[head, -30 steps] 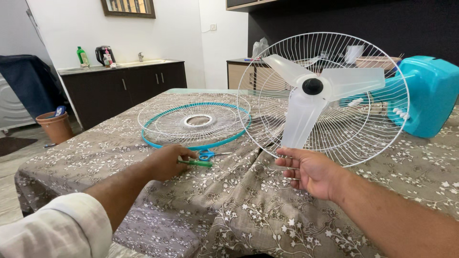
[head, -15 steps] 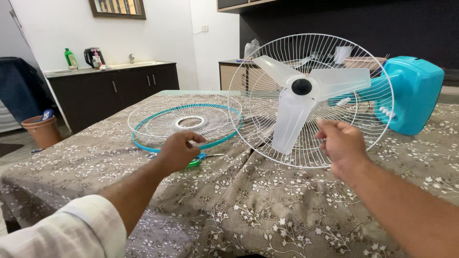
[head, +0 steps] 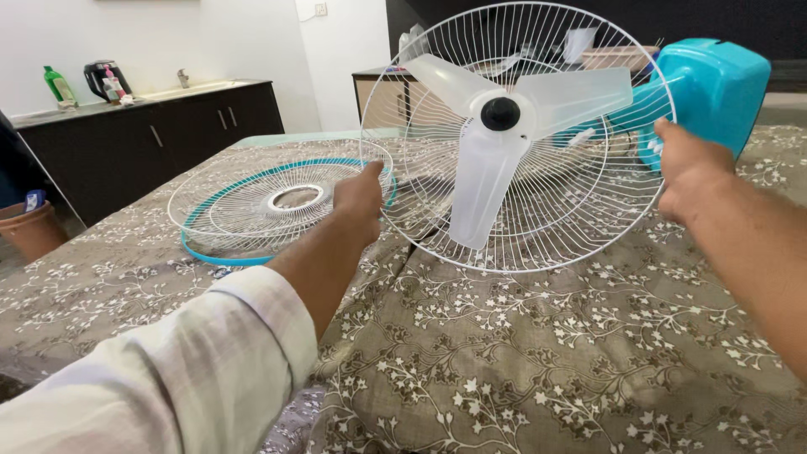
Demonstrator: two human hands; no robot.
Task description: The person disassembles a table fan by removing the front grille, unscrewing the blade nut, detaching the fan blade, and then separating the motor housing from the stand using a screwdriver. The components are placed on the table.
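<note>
Fan guard [head: 580, 214] gripped at both rims by left hand [head: 360, 200] and right hand [head: 688, 168]; loose grille [head: 244, 210] lies beside.

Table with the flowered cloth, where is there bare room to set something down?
Free: the near stretch of brown flowered cloth in front of the upright white wire fan guard, between both arms. Crowded: the far side, where the flat teal-rimmed wire grille and teal fan body sit.

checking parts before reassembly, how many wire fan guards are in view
2. One guard stands upright on the fan behind the blades, with the left hand and right hand at its rim. The other guard, teal-rimmed, lies flat on the table.
</note>
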